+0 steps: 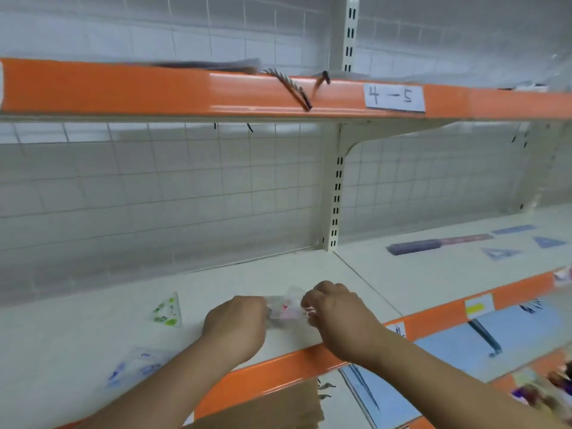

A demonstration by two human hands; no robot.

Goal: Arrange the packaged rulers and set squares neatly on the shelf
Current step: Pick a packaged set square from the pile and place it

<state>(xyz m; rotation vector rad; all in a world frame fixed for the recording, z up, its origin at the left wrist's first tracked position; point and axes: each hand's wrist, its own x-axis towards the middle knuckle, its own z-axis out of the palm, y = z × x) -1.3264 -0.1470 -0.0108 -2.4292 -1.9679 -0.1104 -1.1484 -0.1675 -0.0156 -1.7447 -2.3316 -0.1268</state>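
- While the left hand (235, 325) curls round one end and the right hand (339, 314) pinches the other, a clear packet (286, 311) with red print is held between them, low over the shelf (278, 274) and just behind its orange front edge. Contact with the board cannot be told. The two-ended hold probably serves to square it before it is set down.
- Green-printed set square (167, 311): flat on the shelf, just left of the left hand and apart from it. It limits room on that side.
- Blue-printed packet (136, 366): flat, beside the left forearm.
- Purple ruler (433, 243) and blue set square (501, 252): in the next bay, well right of and beyond the right hand.
- Upper shelf (154, 88) with a hanging cord (291, 85): well above both hands, no obstruction.
- Cardboard box (278, 407): below the forearms, under the shelf edge.
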